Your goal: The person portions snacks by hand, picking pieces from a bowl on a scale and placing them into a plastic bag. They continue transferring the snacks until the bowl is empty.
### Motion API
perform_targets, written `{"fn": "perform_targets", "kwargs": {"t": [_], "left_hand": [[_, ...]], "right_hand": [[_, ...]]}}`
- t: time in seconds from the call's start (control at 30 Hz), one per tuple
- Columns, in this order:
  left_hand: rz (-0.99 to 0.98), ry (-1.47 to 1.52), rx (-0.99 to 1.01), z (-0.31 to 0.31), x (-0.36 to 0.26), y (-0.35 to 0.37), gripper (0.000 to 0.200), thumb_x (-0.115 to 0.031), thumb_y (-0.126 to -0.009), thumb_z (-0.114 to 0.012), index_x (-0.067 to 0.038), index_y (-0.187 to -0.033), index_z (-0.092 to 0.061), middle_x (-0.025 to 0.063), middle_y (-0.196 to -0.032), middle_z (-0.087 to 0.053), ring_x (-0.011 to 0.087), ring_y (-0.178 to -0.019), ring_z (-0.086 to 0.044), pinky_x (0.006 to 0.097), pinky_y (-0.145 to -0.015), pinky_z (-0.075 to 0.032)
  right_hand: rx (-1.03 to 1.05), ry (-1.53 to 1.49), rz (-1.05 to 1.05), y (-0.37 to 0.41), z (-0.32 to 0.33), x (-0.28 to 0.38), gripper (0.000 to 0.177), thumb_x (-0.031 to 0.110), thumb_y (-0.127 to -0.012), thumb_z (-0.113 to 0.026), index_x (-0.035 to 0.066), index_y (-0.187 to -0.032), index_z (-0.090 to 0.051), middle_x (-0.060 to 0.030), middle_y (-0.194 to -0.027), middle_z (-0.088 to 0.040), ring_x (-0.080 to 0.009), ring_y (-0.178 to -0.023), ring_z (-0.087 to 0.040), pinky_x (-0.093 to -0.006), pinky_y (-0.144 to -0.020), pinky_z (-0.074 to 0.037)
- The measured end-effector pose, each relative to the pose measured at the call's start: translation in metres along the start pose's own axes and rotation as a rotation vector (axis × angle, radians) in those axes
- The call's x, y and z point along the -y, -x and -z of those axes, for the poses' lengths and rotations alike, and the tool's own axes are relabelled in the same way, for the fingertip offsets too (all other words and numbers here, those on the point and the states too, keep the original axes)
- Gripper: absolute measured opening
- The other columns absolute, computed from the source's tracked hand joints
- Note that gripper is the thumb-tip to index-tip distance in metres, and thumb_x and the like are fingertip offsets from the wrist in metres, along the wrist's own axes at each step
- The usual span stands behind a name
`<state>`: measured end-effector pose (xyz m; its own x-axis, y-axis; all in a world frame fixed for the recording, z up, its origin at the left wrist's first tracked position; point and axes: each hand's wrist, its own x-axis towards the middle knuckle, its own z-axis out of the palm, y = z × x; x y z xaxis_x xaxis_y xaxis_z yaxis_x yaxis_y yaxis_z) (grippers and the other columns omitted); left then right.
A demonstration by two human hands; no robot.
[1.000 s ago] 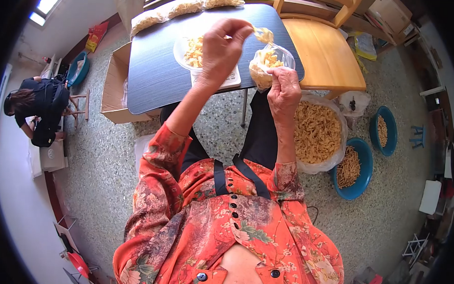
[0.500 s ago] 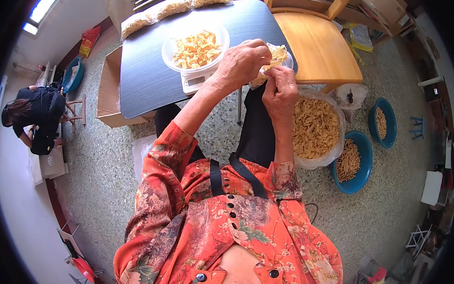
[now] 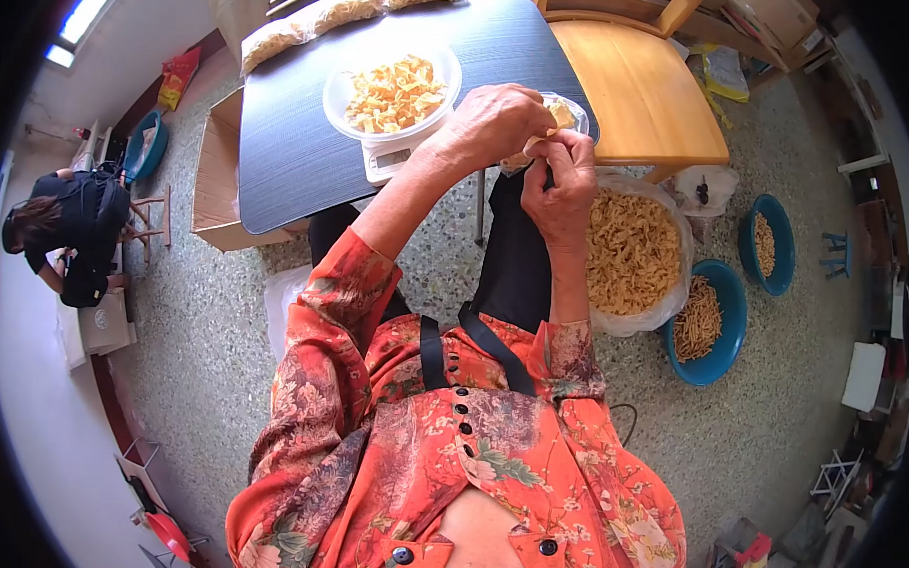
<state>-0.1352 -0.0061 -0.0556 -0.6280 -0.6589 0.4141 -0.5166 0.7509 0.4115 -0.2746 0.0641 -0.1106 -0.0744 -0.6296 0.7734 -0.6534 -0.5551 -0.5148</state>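
At the table's right edge, my left hand (image 3: 501, 123) and my right hand (image 3: 562, 178) meet at a clear plastic bag (image 3: 579, 113) with pale yellow pieces in it. The fingers of my right hand pinch the bag's near edge. My left hand's fingers are bent over the bag's opening, and their tips are partly hidden. Left of them, a white bowl (image 3: 335, 102) of yellow curled pieces (image 3: 396, 94) rests on a white scale (image 3: 387, 161) on the dark table (image 3: 299, 148).
Filled bags (image 3: 349, 12) lie along the table's back. A wooden chair (image 3: 631, 90) stands right. On the floor are a lined tub of curled pieces (image 3: 631, 255), two teal basins (image 3: 730, 339) (image 3: 781, 280) and a cardboard box (image 3: 214, 175). Another person (image 3: 72, 211) sits far left.
The yellow pieces at my fingers sit lower in the bag, with less showing above it. My left hand has shifted slightly, and the view has moved a little.
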Motion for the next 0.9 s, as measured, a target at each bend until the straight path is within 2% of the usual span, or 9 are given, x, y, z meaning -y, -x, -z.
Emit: {"fn": "perform_targets", "kwargs": {"t": [0.03,0.23,0.47,0.6,0.7,0.73,0.9], "left_hand": [[0.006,-0.037,0.058,-0.001,0.001,-0.001,0.013,-0.015,-0.083,-0.068,-0.01,-0.093,-0.075,0.006,-0.086,-0.068,0.0305,-0.087,-0.067,0.0417,-0.077,-0.053],[0.005,-0.319,0.098,-0.009,0.001,-0.011,0.013,-0.016,-0.077,-0.07,-0.016,-0.089,-0.076,0.0011,-0.086,-0.069,0.0246,-0.092,-0.068,0.039,-0.074,-0.055],[0.078,-0.39,0.073,-0.017,-0.009,-0.018,0.015,-0.018,-0.066,-0.077,-0.013,-0.08,-0.073,0.0022,-0.095,-0.067,0.0248,-0.097,-0.067,0.0399,-0.074,-0.057],[0.06,-0.401,0.089,-0.017,-0.009,-0.023,0.01,-0.014,-0.066,-0.077,-0.01,-0.074,-0.074,0.0029,-0.093,-0.066,0.0254,-0.095,-0.067,0.0394,-0.074,-0.057],[0.094,-0.304,0.129,-0.015,-0.002,-0.022,0.011,-0.013,-0.067,-0.076,-0.01,-0.077,-0.074,0.0041,-0.092,-0.067,0.0269,-0.092,-0.068,0.0393,-0.074,-0.056],[0.028,-0.256,0.056,-0.013,0.001,-0.017,0.012,-0.013,-0.072,-0.074,-0.009,-0.083,-0.075,0.0055,-0.09,-0.067,0.0292,-0.09,-0.069,0.0402,-0.075,-0.056],[0.029,-0.063,-0.098,0.001,0.001,0.002,0.015,-0.008,-0.081,-0.071,-0.009,-0.094,-0.075,0.0072,-0.092,-0.069,0.0309,-0.084,-0.07,0.0398,-0.075,-0.056]], "right_hand": [[-0.014,0.005,0.018,0.0,0.001,-0.002,0.015,-0.007,-0.076,-0.062,0.003,-0.086,-0.067,-0.0133,-0.096,-0.059,-0.0284,-0.08,-0.066,-0.0367,-0.068,-0.056],[-0.017,0.008,0.061,0.0,0.001,0.002,0.012,-0.006,-0.076,-0.061,0.002,-0.085,-0.065,-0.0136,-0.095,-0.06,-0.0295,-0.081,-0.065,-0.0369,-0.068,-0.056],[0.016,-0.001,0.052,0.003,-0.001,0.0,0.013,-0.006,-0.076,-0.059,0.001,-0.085,-0.064,-0.015,-0.096,-0.06,-0.0311,-0.083,-0.063,-0.0393,-0.072,-0.055],[0.024,-0.001,0.04,0.002,-0.002,0.0,0.014,-0.006,-0.076,-0.057,0.001,-0.085,-0.064,-0.0154,-0.095,-0.06,-0.0318,-0.084,-0.063,-0.04,-0.073,-0.054],[0.017,0.024,0.048,0.0,-0.002,-0.001,0.014,-0.007,-0.077,-0.056,0.001,-0.085,-0.063,-0.0157,-0.095,-0.06,-0.0323,-0.085,-0.063,-0.0404,-0.073,-0.053],[0.017,0.016,0.023,0.0,-0.002,-0.001,0.014,-0.007,-0.077,-0.056,0.002,-0.084,-0.063,-0.0157,-0.095,-0.06,-0.0324,-0.085,-0.063,-0.0406,-0.073,-0.053],[0.018,0.002,-0.015,0.001,-0.001,-0.004,0.014,-0.007,-0.076,-0.056,0.002,-0.085,-0.062,-0.0151,-0.094,-0.059,-0.0313,-0.087,-0.062,-0.0408,-0.074,-0.053]]}}
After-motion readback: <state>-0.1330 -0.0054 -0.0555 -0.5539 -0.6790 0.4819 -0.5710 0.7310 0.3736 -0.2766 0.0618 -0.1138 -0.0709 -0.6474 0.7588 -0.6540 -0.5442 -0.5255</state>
